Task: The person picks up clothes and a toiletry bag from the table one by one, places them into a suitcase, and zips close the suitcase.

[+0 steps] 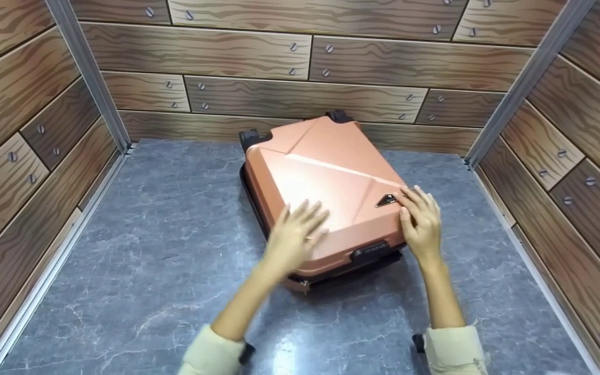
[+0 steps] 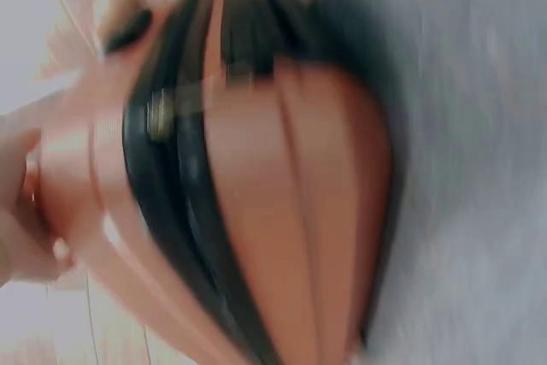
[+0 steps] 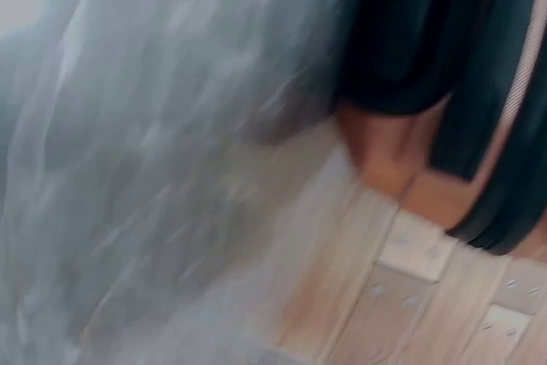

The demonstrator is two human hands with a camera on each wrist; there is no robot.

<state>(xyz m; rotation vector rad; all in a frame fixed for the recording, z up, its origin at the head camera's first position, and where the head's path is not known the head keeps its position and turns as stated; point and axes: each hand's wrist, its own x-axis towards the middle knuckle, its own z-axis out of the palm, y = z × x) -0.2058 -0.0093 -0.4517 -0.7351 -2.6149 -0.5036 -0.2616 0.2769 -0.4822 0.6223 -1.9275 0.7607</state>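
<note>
Lying flat with its long axis running away from the person, a suitcase (image 1: 326, 192) has the left hand (image 1: 295, 237) spread loosely over its near lid and the right hand (image 1: 421, 221) resting open-fingered at its near right corner.

The suitcase (image 1: 326, 182) is showing a glossy, smooth hard-plastic shell; the floor (image 1: 164, 250) is gleaming like polished grey marble; walls (image 1: 300, 57) are looking wood-grained

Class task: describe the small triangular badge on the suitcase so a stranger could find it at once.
On the grey marble floor lies an orange suitcase. Look at its top shell near the right edge, by the right hand. The badge is a small dark triangle with a metallic rim, unlike the long black handle on the near side.
</note>
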